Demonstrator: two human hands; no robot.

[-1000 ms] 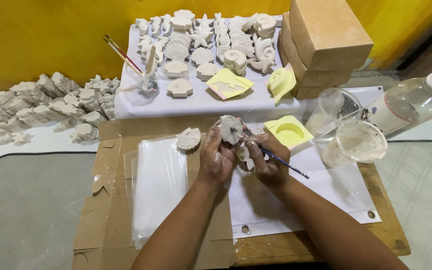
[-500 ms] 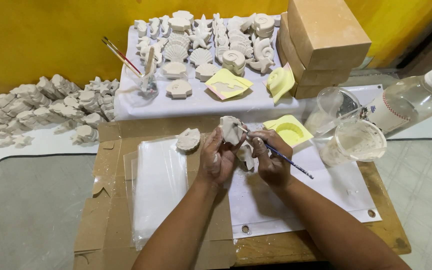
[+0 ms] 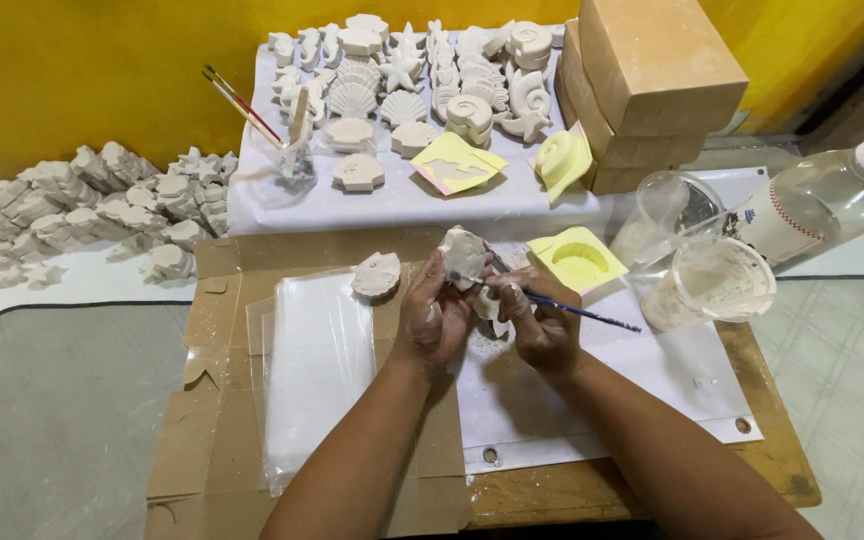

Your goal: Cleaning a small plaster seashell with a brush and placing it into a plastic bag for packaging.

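Two hands: working mid-surface
Loose cast (image 3: 376, 273): lying on cardboard, left of hands
Left hand (image 3: 432, 318): clenched around plaster shell cast (image 3: 464, 255)
Right hand (image 3: 542, 325): gripping thin brush (image 3: 582, 313) against cast
Yellow mould (image 3: 578, 260): just right

Both forearms bare, no sleeves in view; left hand (image 3: 434, 318), right hand (image 3: 544, 330) apparently dusted with white powder.
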